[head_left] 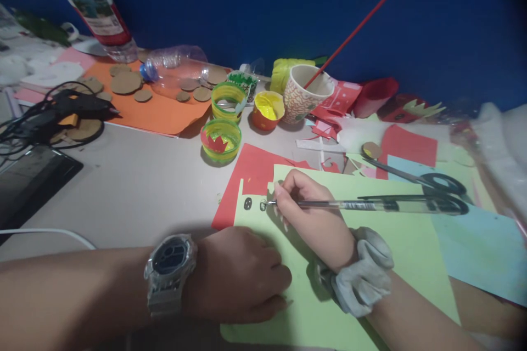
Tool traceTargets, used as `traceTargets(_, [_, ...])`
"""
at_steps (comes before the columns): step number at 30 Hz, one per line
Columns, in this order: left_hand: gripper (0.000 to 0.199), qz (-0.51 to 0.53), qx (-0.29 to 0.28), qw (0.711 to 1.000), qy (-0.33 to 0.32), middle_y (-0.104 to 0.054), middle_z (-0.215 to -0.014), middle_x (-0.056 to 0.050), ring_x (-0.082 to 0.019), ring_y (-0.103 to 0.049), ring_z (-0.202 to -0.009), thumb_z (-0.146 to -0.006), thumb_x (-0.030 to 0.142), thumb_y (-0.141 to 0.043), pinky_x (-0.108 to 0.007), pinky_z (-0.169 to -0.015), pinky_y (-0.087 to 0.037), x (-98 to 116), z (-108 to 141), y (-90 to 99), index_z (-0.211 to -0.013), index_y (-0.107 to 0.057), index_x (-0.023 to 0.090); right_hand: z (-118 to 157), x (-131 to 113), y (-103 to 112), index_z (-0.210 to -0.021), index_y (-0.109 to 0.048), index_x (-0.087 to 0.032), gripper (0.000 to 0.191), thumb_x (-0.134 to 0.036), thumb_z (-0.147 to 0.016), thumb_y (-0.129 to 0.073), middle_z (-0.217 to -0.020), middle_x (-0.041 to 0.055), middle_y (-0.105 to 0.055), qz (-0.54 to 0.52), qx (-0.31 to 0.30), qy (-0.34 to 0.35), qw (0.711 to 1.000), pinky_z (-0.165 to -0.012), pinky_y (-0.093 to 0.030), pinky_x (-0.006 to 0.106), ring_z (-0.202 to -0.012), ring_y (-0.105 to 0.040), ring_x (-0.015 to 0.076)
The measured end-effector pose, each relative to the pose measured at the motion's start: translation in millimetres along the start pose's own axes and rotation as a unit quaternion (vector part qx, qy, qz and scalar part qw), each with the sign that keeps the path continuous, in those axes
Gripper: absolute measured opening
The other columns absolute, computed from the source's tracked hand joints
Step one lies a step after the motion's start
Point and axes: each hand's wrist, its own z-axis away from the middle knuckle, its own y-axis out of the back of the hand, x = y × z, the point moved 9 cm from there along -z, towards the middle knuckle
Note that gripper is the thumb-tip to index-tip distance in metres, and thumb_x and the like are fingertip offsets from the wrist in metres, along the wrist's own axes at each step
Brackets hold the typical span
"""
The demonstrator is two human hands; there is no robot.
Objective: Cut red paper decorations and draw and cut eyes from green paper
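My right hand [307, 208] pinches a clear-barrelled gel pen [358, 205]. Its tip meets a light green sheet of paper [395, 241] at the second of two small black drawn eyes [263, 205]; the first drawn eye [247, 204] is filled in dark with light spots. Palm down, my left hand [242, 277] rests on the left part of that sheet, fingers loosely bent and partly apart, with nothing seen in it. Red paper [228, 205] sticks out from under the green sheet. Black-handled scissors [442, 181] lie spread on the green paper beyond the pen's rear end.
Two green-yellow rings or cups [222, 145], an orange cup [265, 115] and a patterned paper cup [302, 93] holding a red stick stand behind. Cardboard discs [125, 82] and a plastic bottle [181, 71] lie on orange paper. A black glue gun [78, 104] and a phone [37, 186] are left.
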Motion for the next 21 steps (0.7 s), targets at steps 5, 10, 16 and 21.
traceTargets(5, [0.023, -0.001, 0.007, 1.000, -0.002, -0.057, -0.070, 0.001, -0.015, -0.050, -0.061, -0.090, 0.035, -0.045, -0.032, -0.051, -0.034, -0.1, -0.4, 1.8, -0.075, -0.050, 0.019, -0.5, -0.5, 0.1, -0.066, -0.034, -0.022, 0.028, -0.029, -0.090, -0.047, -0.052, -0.0067, -0.042, -0.016, -0.004, 0.003, 1.000, -0.046, -0.035, 0.021, -0.045, -0.041, 0.0085])
traceTargets(10, [0.023, -0.001, 0.004, 1.000, -0.001, -0.058, -0.070, 0.001, -0.016, -0.051, -0.060, -0.089, 0.035, -0.046, -0.032, -0.050, -0.034, -0.5, -1.0, 1.8, -0.075, -0.051, 0.018, 0.1, 1.0, -0.9, -0.066, -0.035, -0.022, 0.028, -0.030, -0.090, -0.047, -0.053, -0.0064, -0.043, -0.004, -0.009, 0.003, 1.000, -0.046, -0.035, 0.022, -0.046, -0.042, 0.0087])
traceTargets(16, [0.022, -0.003, 0.009, 1.000, 0.002, -0.058, -0.069, 0.001, -0.015, -0.051, -0.060, -0.089, 0.035, -0.048, -0.033, -0.050, -0.034, 0.2, -0.4, 2.6, -0.074, -0.051, 0.018, 0.3, 0.5, -1.4, -0.066, -0.035, -0.021, 0.028, -0.030, -0.090, -0.047, -0.053, -0.0066, -0.042, -0.008, -0.009, 0.005, 1.000, -0.046, -0.035, 0.021, -0.046, -0.041, 0.0084])
traceTargets(21, [0.023, 0.004, 0.005, 1.000, 0.003, -0.058, -0.069, 0.001, -0.015, -0.051, -0.060, -0.089, 0.035, -0.047, -0.033, -0.050, -0.034, 0.4, -0.8, 2.4, -0.074, -0.051, 0.019, 0.0, 1.2, -1.1, -0.067, -0.035, -0.022, 0.028, -0.032, -0.090, -0.046, -0.052, -0.0067, -0.042, -0.012, -0.010, -0.005, 1.000, -0.045, -0.035, 0.021, -0.045, -0.041, 0.0086])
